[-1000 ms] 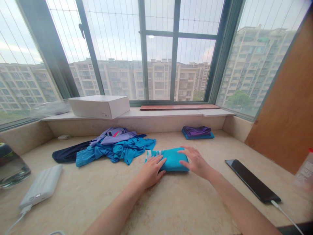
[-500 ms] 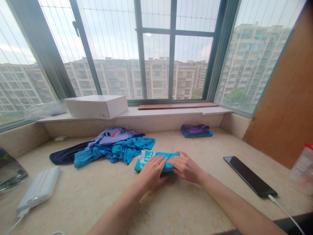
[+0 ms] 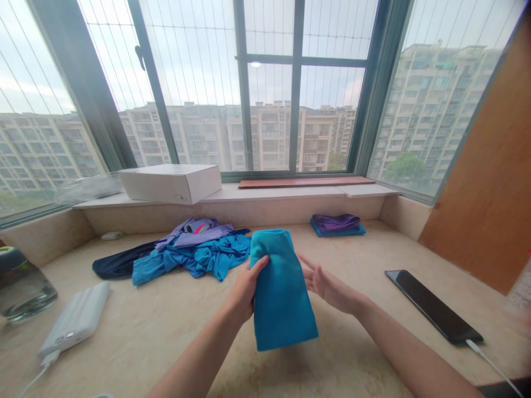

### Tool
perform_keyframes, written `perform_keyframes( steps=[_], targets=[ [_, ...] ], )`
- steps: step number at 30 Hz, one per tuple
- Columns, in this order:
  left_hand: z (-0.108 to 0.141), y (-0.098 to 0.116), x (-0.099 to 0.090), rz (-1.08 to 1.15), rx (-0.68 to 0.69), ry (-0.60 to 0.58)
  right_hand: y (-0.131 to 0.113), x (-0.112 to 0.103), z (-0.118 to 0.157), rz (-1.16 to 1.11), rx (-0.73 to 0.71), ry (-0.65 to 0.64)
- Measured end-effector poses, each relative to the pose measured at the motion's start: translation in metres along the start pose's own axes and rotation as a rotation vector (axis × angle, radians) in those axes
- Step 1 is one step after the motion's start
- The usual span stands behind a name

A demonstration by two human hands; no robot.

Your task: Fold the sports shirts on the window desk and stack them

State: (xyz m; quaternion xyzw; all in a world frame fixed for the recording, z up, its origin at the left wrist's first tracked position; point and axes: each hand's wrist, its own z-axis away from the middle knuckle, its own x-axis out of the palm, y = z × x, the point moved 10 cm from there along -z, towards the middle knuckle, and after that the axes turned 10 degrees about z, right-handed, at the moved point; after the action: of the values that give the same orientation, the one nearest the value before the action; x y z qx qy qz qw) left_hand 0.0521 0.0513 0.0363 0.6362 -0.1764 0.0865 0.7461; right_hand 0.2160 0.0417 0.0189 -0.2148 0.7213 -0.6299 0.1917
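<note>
Folded blue cloth [image 3: 284, 298] looked lifted off table [image 3: 332, 359], just right of clothes pile [image 3: 199, 251], on pile's near side. Left hand [image 3: 244, 287] pinched cloth's left side: thumb across front, remaining fingers hidden behind. Right hand [image 3: 326, 282] hung by opposite edge, fingers extended, slightly spread (touching or not, couldn't tell). Risk: layers could slide open, since pinch looked one-sided and lower end unsupported.

Plain turquoise cloth [image 3: 284, 304], purple-and-blue folded stack [image 3: 337, 224] (black phone [image 3: 433, 305], white box [image 3: 160, 187])
</note>
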Motion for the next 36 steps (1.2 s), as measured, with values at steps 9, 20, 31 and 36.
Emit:
perform_keyframes(
  steps=[9,20,31,36],
  targets=[
    [0.005,-0.041,0.012,0.041,-0.143,-0.058,0.003,0.041,0.007,-0.214,0.187,-0.149],
    [-0.005,-0.006,0.011,-0.431,0.237,-0.102,0.016,0.006,0.004,-0.222,0.192,0.165],
    [-0.012,-0.009,0.000,-0.901,0.472,-0.129,0.017,-0.240,-0.020,-0.292,0.113,1.162],
    [-0.009,-0.012,0.005,-0.922,0.490,-0.155,0.013,-0.318,-0.040,-0.253,0.085,1.360]
  ],
)
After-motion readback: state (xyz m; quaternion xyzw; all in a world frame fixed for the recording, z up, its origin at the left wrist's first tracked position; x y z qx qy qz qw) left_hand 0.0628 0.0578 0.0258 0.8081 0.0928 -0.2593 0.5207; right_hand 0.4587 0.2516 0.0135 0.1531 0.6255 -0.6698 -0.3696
